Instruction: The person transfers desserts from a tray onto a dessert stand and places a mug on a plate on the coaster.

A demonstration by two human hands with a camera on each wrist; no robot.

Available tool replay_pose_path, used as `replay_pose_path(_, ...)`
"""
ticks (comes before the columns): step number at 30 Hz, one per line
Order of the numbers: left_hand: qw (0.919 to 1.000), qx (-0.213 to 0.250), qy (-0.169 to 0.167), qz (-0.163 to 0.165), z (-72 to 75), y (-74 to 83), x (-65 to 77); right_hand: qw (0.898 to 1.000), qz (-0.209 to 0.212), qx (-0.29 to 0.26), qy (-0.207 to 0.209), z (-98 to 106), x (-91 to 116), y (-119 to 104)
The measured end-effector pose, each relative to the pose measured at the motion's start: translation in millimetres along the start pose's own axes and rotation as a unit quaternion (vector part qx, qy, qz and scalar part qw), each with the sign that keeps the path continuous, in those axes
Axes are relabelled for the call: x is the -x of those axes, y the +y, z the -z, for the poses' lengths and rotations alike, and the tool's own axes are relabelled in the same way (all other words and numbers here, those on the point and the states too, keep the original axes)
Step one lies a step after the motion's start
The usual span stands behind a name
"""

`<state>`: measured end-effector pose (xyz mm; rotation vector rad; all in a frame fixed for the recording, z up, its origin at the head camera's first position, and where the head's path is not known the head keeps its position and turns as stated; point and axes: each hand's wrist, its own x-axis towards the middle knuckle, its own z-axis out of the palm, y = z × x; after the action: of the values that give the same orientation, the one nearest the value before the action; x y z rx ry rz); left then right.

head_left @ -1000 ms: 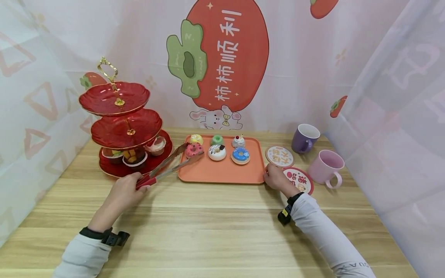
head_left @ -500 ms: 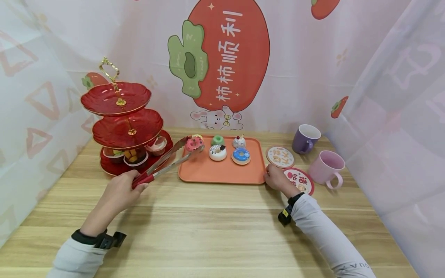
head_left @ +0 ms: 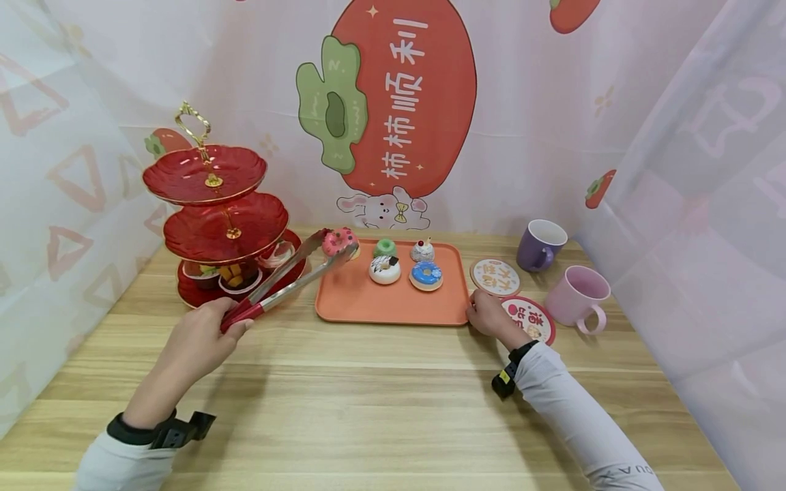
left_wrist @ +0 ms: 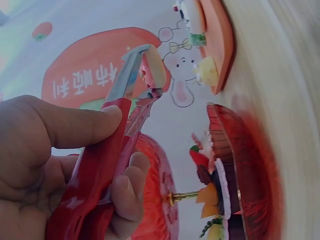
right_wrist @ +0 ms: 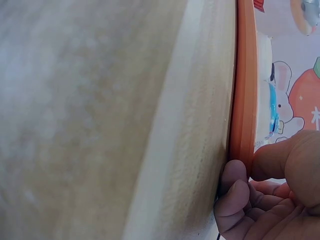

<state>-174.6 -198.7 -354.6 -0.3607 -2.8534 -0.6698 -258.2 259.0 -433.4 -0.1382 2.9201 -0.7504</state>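
Observation:
My left hand [head_left: 195,348] grips the red-handled metal tongs [head_left: 244,314], thumb on top of the handle in the left wrist view. The tong tips clasp a pink donut [head_left: 340,240], raised off the table near the tray's back left corner. My right hand [head_left: 486,314] pinches the front right corner of the orange tray [head_left: 393,305] between thumb and fingers. On the tray sit a white donut [head_left: 384,270], a blue donut [head_left: 426,276], a green ring-shaped sweet [head_left: 384,247] and a small cherry-topped cake [head_left: 421,251]. A yellow sweet [left_wrist: 206,71] is mostly hidden behind the pink donut in the head view.
A red three-tier stand [head_left: 215,225] is at the left, with cupcakes [head_left: 238,276] on its bottom plate. To the right lie two round coasters [head_left: 495,276], with a purple mug [head_left: 540,244] and a pink mug [head_left: 576,296] beside them. A printed cloth hangs behind.
The tongs have closed on the pink donut and lifted it off the tray. Left hand, tongs and donut have shifted left. My right hand stays at the tray corner.

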Motion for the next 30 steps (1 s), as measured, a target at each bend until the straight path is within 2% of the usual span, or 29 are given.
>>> replay_pose_path(11,0.9994,0.005,0.031,0.010,15.4,4.1,11.1,1.000,-0.002,0.002,0.001,1,1,-2)
replay_pose_path(19,0.9982,-0.001,0.059,0.008,22.4,7.1,13.1,1.000,0.000,0.001,0.000,2,3,-2)
replay_pose_path(30,0.9958,-0.021,0.089,0.009,35.8,1.2,15.6,1.000,-0.008,-0.004,-0.009,1,0,0)
